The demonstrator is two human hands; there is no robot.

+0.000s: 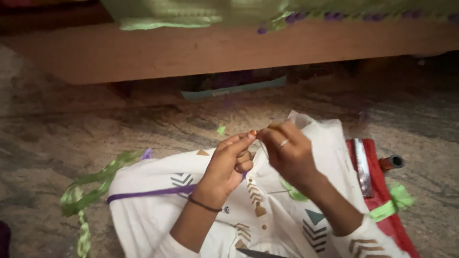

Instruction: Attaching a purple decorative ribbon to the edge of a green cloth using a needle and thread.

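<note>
A white cloth with brown and teal arrow prints lies over my lap, trimmed with a purple band. My left hand, with a black band on its wrist, pinches something very small at its fingertips, too small to make out. My right hand, wearing a ring, grips a raised fold of the white cloth. The fingertips of both hands meet above the cloth.
Green ribbon strips trail on the patterned stone floor at left. A red case with a metal comb and a small orange-and-black tube lies at right. A wooden bed frame runs across the back.
</note>
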